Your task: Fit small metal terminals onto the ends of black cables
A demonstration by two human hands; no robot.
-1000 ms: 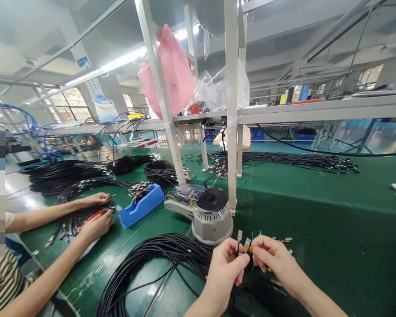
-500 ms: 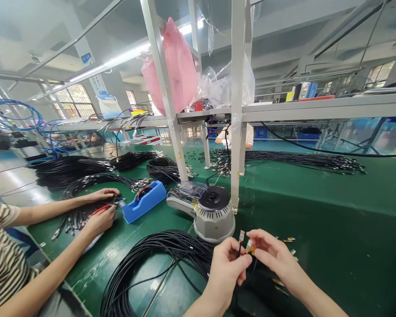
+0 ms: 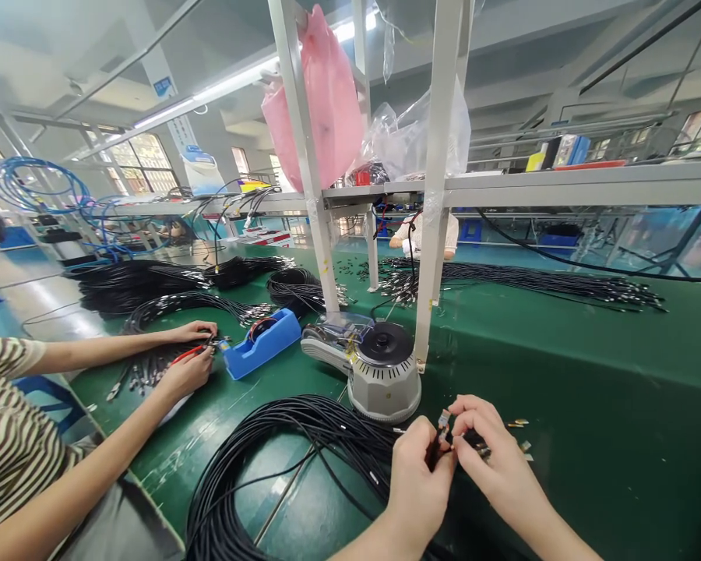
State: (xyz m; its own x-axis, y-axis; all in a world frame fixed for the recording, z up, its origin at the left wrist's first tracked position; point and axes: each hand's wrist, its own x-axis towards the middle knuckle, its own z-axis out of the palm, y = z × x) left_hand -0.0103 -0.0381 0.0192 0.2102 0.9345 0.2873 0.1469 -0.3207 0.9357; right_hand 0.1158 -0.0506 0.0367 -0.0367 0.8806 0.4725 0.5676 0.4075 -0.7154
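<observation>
Low in the frame's centre, left hand (image 3: pixel 424 475) and right hand (image 3: pixel 491 460) pinch a connector (image 3: pixel 442 423) pointing upward, its long axis near upright

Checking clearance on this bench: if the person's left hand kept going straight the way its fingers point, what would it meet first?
The left hand points up and right at the right hand; their fingertips already pinch the same small cable connector, so that comes first. Depth beyond is unclear.

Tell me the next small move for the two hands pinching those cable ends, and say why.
Probably press the connector tips closer together: the left hand and right hand both pinch them above the black cable coil, beside the grey tape dispenser, and the tips look uneven.
</observation>
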